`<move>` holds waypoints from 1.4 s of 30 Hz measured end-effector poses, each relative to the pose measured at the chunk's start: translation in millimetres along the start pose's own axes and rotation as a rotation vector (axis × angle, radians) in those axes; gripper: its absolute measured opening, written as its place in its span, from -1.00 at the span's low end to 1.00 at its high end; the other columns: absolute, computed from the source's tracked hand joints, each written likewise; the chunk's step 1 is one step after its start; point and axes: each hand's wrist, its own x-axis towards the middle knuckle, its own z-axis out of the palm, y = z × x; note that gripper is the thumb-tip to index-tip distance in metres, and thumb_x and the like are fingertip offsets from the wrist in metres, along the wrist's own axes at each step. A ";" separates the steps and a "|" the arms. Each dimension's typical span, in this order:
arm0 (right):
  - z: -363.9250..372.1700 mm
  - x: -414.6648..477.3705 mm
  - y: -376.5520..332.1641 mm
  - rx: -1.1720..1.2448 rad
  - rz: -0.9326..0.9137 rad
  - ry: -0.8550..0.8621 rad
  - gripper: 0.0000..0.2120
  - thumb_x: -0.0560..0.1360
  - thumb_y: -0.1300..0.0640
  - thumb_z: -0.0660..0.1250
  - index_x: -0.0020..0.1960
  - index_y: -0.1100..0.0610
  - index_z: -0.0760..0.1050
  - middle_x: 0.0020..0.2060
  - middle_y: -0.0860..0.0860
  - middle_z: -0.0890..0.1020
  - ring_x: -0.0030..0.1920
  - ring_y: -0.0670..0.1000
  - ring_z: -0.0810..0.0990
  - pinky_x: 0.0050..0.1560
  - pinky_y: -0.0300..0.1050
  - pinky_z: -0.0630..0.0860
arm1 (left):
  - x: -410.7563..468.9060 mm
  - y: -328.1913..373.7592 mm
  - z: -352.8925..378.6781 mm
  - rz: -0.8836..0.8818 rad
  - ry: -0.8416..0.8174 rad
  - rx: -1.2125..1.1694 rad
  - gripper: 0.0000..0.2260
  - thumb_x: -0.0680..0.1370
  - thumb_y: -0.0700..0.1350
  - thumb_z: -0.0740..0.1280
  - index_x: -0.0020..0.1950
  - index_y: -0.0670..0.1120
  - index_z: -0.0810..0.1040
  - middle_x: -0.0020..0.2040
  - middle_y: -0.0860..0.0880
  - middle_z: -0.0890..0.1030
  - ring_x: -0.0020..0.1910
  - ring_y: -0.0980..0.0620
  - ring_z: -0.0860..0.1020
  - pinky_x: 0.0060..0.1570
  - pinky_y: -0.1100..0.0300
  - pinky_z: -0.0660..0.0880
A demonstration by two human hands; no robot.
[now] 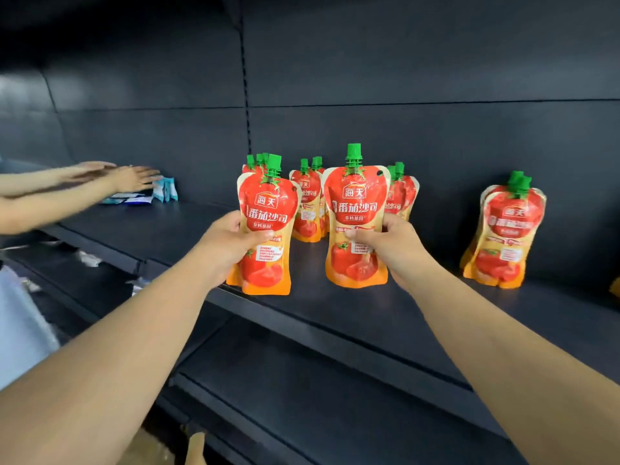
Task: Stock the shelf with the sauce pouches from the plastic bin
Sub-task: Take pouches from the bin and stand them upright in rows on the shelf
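My left hand [231, 243] grips a red and orange tomato sauce pouch [265, 229] with a green cap, upright at the front of the dark shelf [369, 317]. My right hand [389, 243] grips a second pouch [357, 229] of the same kind, upright just to the right. Behind them stand rows of the same pouches [307, 199], with more [401, 193] behind my right hand. A separate stack of pouches [503, 229] stands further right on the shelf. The plastic bin is not in view.
Another person's two hands [114, 177] reach over small blue and white packets [161, 191] at the shelf's far left. A lower dark shelf [302, 397] runs below. Something orange [615, 286] shows at the right edge.
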 end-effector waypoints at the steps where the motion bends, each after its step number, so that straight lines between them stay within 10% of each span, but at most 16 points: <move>1: 6.5 14.0 5.6 -0.006 0.006 -0.010 -0.71 0.38 0.21 0.45 0.08 0.11 0.52 0.01 0.04 0.64 0.07 0.07 0.61 0.17 0.10 0.51 | 13.5 -5.9 0.0 -0.006 0.006 -0.009 -0.72 0.44 -0.20 0.40 0.12 -0.07 0.48 0.13 -0.07 0.59 0.13 -0.06 0.55 0.21 -0.06 0.44; 7: 43.5 74.0 38.2 -0.045 0.037 -0.022 -0.70 0.38 0.18 0.46 0.08 0.09 0.50 -0.03 0.01 0.63 0.04 0.05 0.60 0.10 0.03 0.54 | 76.3 -41.4 -7.6 -0.025 0.097 -0.041 -0.68 0.50 -0.21 0.33 0.23 -0.04 0.39 0.15 -0.05 0.55 0.15 -0.05 0.52 0.15 0.01 0.46; 15: 87.4 122.7 70.1 -0.064 0.013 0.124 -0.63 0.44 0.10 0.40 0.22 0.11 0.45 0.08 0.00 0.59 0.10 -0.01 0.56 0.16 -0.05 0.50 | 148.1 -79.7 -12.1 0.156 0.388 0.093 -0.01 0.16 -0.01 0.56 0.41 0.06 0.02 0.29 0.02 0.35 0.29 -0.01 0.38 0.30 -0.09 0.36; 24: 121.4 162.2 101.0 -0.176 -0.003 0.174 -0.55 0.42 0.10 0.41 0.27 0.09 0.37 0.15 0.00 0.54 0.19 -0.01 0.51 0.22 -0.07 0.47 | 219.6 -95.4 -13.2 0.198 0.405 0.159 -0.16 0.28 -0.09 0.50 0.42 0.01 0.09 0.28 -0.01 0.28 0.32 0.00 0.30 0.33 -0.10 0.32; 31: 129.2 177.8 108.8 -0.241 0.026 0.247 -0.50 0.42 0.11 0.42 0.31 0.09 0.33 0.19 0.00 0.50 0.22 -0.01 0.48 0.22 -0.11 0.45 | 236.3 -100.9 -16.6 0.080 0.337 0.302 -0.05 0.40 -0.06 0.44 0.50 0.08 -0.23 0.40 -0.11 0.18 0.42 -0.10 0.19 0.39 -0.10 0.21; 42: 128.8 181.2 109.2 -0.246 0.133 0.186 -0.39 0.41 0.11 0.42 0.38 0.07 0.25 0.25 0.00 0.47 0.28 0.00 0.44 0.24 -0.09 0.41 | 258.9 -111.2 -19.3 0.098 0.307 0.275 -0.21 0.35 -0.11 0.49 0.45 -0.06 0.11 0.36 -0.11 0.25 0.36 -0.04 0.28 0.30 0.00 0.31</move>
